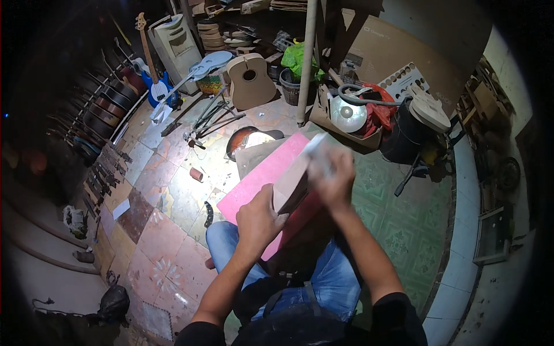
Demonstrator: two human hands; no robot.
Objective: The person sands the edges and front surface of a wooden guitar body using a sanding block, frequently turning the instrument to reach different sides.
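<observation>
My left hand [257,222] is closed round the near end of a pale, flat-sided wooden piece [290,183]. The piece stands on edge over a pink board [254,185] in front of my knees. At its far end is my right hand [333,176], blurred by motion, with fingers curled against the wood. A whitish, smeared patch [315,142] shows beside those fingers; what they hold cannot be made out. Behind the pink board lies a sunburst guitar body [238,141], partly covered by a grey-brown sheet.
An acoustic guitar body [250,86], a blue electric guitar [158,89] and a pole [307,63] stand beyond. Several guitars line the left. At right are a black bin [401,135] and a large cardboard box [398,52]. A reddish-brown cylinder [196,175] lies on the tiles.
</observation>
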